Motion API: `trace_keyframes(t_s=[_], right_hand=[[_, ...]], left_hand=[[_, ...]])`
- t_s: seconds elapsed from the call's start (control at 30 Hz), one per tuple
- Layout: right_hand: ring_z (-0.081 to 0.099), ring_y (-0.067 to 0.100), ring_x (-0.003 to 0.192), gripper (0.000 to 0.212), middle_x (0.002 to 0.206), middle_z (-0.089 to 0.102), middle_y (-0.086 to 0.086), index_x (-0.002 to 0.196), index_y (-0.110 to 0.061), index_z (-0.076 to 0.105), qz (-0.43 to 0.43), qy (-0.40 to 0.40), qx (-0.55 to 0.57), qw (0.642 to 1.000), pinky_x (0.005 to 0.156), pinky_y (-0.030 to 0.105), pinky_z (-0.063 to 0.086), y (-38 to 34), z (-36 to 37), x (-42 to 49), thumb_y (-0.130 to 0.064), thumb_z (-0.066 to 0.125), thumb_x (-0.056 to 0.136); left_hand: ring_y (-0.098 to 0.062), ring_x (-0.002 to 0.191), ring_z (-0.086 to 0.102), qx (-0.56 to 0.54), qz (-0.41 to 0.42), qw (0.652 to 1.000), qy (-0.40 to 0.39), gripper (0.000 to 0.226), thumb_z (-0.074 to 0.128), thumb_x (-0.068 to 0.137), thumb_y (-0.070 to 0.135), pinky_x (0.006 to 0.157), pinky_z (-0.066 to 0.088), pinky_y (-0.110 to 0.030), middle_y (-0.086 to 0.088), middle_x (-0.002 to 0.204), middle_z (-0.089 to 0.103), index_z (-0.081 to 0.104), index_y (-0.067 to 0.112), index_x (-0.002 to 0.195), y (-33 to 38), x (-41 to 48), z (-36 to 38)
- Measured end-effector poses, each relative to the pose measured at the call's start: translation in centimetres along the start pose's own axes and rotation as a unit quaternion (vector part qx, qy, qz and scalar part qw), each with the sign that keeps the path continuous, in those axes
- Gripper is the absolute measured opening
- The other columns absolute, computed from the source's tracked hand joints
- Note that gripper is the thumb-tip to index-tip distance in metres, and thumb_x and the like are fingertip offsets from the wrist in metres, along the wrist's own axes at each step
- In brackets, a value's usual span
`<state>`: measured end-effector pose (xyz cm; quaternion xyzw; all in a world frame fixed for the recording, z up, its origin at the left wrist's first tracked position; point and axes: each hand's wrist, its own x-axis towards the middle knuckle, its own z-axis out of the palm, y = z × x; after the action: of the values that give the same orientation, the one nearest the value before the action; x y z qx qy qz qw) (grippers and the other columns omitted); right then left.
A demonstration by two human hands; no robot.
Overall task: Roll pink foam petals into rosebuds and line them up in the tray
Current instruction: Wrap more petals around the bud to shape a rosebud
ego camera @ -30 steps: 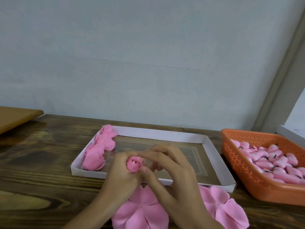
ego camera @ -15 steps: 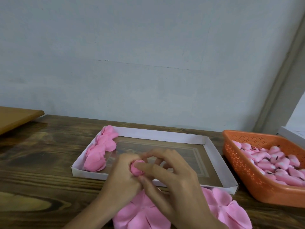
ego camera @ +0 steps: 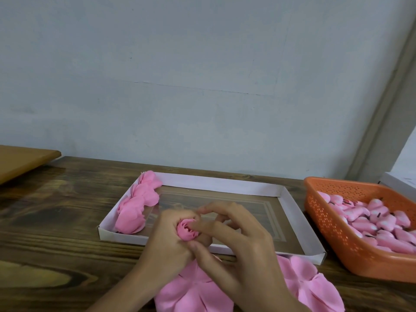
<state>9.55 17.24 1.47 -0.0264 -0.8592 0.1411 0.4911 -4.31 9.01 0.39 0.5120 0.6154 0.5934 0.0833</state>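
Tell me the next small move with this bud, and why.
Probably carry the rosebud forward into the tray, beside the pink row along its left wall. It looks tightly rolled, the left hand grips it, the right hand pinches it, and floor beside the row is free.

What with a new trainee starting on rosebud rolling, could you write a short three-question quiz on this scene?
1. True or false: the rosebud lies in the tray.
2. The finished flowers sit along which side of the tray? A left, B right, C middle.
3. Fill in: the basket at the right is coloured ___.
Key: 1 false: the left hand and right hand hold it. 2 A. 3 orange.
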Motion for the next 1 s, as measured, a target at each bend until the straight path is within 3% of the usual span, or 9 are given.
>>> trace_keyframes(t_s=[0.03,0.07,0.23,0.43,0.53,0.6,0.7,0.9,1.0], right_hand=[[0.06,0.011,0.088,0.016,0.123,0.063,-0.014,0.107,-0.033,0.079,-0.003,-0.002,-0.003,1.0,0.074,0.024,0.049,0.0,0.0,0.0,-0.038,0.071,0.094],[0.06,0.01,0.087,0.016,0.124,0.062,-0.014,0.107,-0.033,0.079,-0.007,-0.004,-0.005,1.0,0.073,0.025,0.049,0.0,0.0,0.0,-0.038,0.071,0.094],[0.059,0.011,0.083,0.014,0.124,0.063,-0.012,0.107,-0.032,0.079,-0.022,0.009,-0.012,1.0,0.069,0.029,0.049,0.1,0.2,-0.2,-0.034,0.073,0.094],[0.058,0.01,0.078,0.013,0.124,0.064,-0.011,0.104,-0.033,0.079,-0.03,0.001,-0.022,0.999,0.066,0.029,0.049,0.4,0.3,-0.3,-0.036,0.069,0.097],[0.058,0.011,0.08,0.013,0.123,0.064,-0.011,0.106,-0.032,0.079,-0.031,-0.009,-0.029,0.999,0.067,0.029,0.049,0.4,0.4,-0.4,-0.035,0.069,0.097],[0.061,0.01,0.087,0.018,0.122,0.063,-0.014,0.112,-0.031,0.076,-0.006,-0.014,-0.003,1.0,0.072,0.027,0.051,0.3,0.4,-0.3,-0.033,0.072,0.095],[0.064,0.008,0.089,0.029,0.115,0.066,-0.015,0.119,-0.031,0.073,0.071,-0.021,0.075,0.994,0.075,0.024,0.053,0.2,0.3,-0.1,-0.035,0.077,0.091],[0.064,0.012,0.096,0.024,0.103,0.069,-0.017,0.1,-0.038,0.078,0.178,-0.067,0.072,0.979,0.074,0.022,0.052,0.5,0.6,1.0,-0.044,0.08,0.077],[0.07,0.012,0.085,0.017,0.091,0.076,-0.011,0.097,-0.032,0.079,0.225,-0.157,0.133,0.952,0.077,0.037,0.058,0.8,0.9,1.9,-0.041,0.078,0.082]], left_hand=[[-0.002,0.049,0.049,-0.019,0.003,1.0,-0.015,0.012,0.072,0.06,0.012,0.047,0.04,-0.024,0.009,0.051,0.056,0.065,0.021,0.056,0.7,0.0,0.4],[-0.006,0.052,0.043,-0.038,0.006,0.999,-0.011,0.018,0.069,0.061,0.02,0.048,0.034,-0.03,0.005,0.051,0.048,0.054,0.014,0.053,0.5,0.0,0.7],[-0.007,0.055,0.04,-0.06,0.022,0.998,-0.001,0.017,0.061,0.063,0.026,0.05,0.03,-0.03,0.004,0.053,0.043,0.049,0.023,0.052,0.6,0.1,0.5],[-0.001,0.05,0.047,-0.042,-0.005,0.999,-0.007,0.028,0.064,0.065,0.003,0.049,0.037,-0.018,0.009,0.05,0.051,0.057,0.025,0.049,0.4,-0.1,0.5],[-0.002,0.051,0.046,-0.023,-0.023,0.999,-0.011,0.028,0.064,0.067,0.006,0.05,0.036,-0.023,0.007,0.051,0.049,0.055,0.026,0.05,1.0,-0.2,0.5],[0.005,0.054,0.06,0.007,-0.054,0.998,0.02,0.05,0.068,0.074,-0.011,0.051,0.047,-0.014,0.023,0.052,0.061,0.058,0.03,0.049,0.6,-0.2,0.3],[0.029,0.07,0.056,0.049,-0.065,0.996,0.022,0.063,0.069,0.074,-0.025,0.067,0.043,0.003,0.05,0.06,0.054,0.054,0.036,0.071,0.3,-0.3,0.0],[0.027,0.094,0.052,0.1,0.007,0.995,0.003,0.068,0.076,0.072,-0.001,0.078,0.043,0.002,0.058,0.098,0.05,0.048,0.052,0.104,-0.3,-0.2,0.2],[0.023,0.094,0.055,0.091,-0.003,0.996,0.016,0.08,0.076,0.074,-0.003,0.076,0.045,0.0,0.056,0.1,0.049,0.041,0.058,0.113,-0.5,-0.2,-0.1]])
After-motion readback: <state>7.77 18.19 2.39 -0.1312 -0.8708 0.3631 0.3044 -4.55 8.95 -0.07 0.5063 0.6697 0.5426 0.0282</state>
